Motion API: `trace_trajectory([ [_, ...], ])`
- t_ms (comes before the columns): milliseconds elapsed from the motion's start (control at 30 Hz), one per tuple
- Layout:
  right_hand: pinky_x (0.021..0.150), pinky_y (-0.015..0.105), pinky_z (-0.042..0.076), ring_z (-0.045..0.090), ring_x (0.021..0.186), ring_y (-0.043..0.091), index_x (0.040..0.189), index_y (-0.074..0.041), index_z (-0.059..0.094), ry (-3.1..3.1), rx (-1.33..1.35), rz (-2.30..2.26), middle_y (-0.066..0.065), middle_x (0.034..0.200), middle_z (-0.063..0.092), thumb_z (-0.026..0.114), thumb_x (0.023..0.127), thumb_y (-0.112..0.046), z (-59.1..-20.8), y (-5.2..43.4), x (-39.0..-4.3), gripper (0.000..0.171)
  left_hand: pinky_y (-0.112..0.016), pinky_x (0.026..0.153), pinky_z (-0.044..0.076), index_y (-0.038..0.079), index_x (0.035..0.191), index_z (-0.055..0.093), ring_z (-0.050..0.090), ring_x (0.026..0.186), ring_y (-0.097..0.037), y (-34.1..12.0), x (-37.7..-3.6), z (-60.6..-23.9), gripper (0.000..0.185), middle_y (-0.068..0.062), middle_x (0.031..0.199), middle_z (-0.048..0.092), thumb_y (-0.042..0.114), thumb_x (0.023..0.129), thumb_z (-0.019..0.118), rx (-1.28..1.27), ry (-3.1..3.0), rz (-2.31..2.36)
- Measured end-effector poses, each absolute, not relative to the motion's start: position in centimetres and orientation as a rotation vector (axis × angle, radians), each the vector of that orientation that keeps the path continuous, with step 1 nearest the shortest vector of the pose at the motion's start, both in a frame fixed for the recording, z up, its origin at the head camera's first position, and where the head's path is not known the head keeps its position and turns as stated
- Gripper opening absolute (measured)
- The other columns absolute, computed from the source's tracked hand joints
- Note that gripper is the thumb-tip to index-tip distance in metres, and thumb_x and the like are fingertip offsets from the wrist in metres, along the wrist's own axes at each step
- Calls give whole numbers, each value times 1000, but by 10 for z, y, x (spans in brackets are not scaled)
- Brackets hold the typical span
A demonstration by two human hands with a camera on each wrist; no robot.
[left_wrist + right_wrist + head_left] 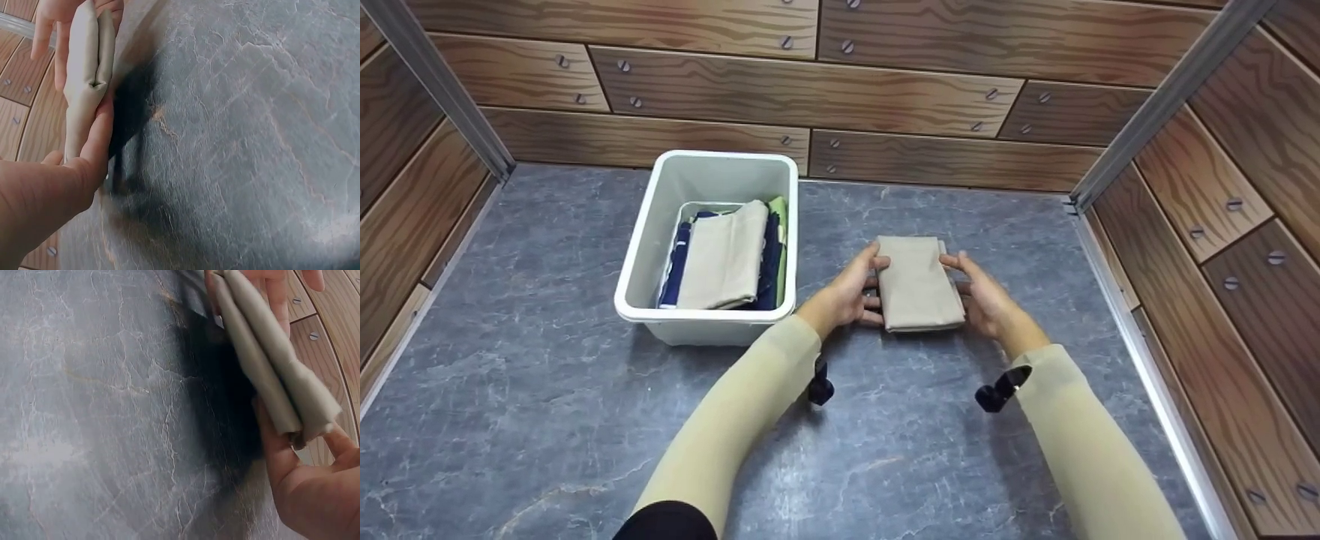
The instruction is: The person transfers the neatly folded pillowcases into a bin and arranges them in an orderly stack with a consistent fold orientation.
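Observation:
A folded beige cloth (919,289) is held between both hands, to the right of the white bin. My left hand (849,292) grips its left edge, thumb on top and fingers beneath. At the right edge my right hand (990,300) pinches it the same way. From the side, in the left wrist view, the cloth (84,73) shows thick folded layers above the floor, with a dark shadow below. The right wrist view shows the cloth (270,354) with its layers slightly parted and the right hand (320,489) around its near end.
The white bin (706,315) stands left of the hands, close to the left forearm. Inside lie another folded beige cloth (724,255), dark blue cloth (769,262) and green cloth (781,247). Wood-patterned walls (735,82) enclose the grey marbled floor (547,375) at the back and sides.

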State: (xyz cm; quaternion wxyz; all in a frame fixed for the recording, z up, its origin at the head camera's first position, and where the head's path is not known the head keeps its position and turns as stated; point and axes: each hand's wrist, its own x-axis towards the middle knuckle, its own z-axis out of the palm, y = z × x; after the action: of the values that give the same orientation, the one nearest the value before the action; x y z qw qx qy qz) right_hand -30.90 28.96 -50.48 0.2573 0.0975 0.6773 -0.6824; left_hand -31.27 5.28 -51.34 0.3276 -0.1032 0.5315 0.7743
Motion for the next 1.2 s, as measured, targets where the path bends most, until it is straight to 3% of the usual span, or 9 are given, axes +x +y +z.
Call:
trace_trajectory([
  [133, 93, 48, 53, 46, 132, 38, 159, -27, 23, 1799, 253, -1826, 25, 158, 24, 29, 99, -67, -504, 293, -308, 73, -69, 102, 40, 24, 153, 40, 41, 135, -47, 52, -312, -513, 69, -12, 161, 28, 65, 98, 34, -251, 1433, 1993],
  [400, 96, 47, 51, 36, 140, 40, 159, -29, 24, 1773, 199, -1781, 21, 162, 19, 26, 98, -70, -503, 295, -308, 74, -69, 100, 41, 23, 155, 36, 41, 136, -46, 49, -311, -513, 72, -6, 163, 26, 67, 98, 31, -187, 1479, 1954],
  [767, 98, 54, 50, 49, 130, 36, 151, -28, 44, 1801, 202, -1780, 16, 155, 32, 40, 84, -83, -516, 299, -316, 87, -59, 92, 50, 21, 150, 43, 51, 127, -39, 51, -315, -515, 75, -7, 154, 40, 71, 96, 31, -223, 1530, 1972],
  [967, 98, 51, 50, 37, 140, 38, 156, -23, 34, 1785, 168, -1781, 15, 164, 18, 32, 91, -78, -510, 297, -309, 85, -63, 92, 50, 20, 148, 47, 52, 125, -42, 50, -315, -516, 77, -8, 153, 40, 73, 95, 29, -249, 1506, 1960],
  [1200, 95, 46, 52, 43, 134, 31, 155, -21, 37, 1789, 198, -1768, 15, 157, 30, 29, 93, -77, -508, 296, -305, 84, -62, 92, 50, 18, 147, 48, 49, 127, -44, 49, -314, -517, 79, -10, 155, 37, 73, 95, 28, -252, 1482, 1960],
])
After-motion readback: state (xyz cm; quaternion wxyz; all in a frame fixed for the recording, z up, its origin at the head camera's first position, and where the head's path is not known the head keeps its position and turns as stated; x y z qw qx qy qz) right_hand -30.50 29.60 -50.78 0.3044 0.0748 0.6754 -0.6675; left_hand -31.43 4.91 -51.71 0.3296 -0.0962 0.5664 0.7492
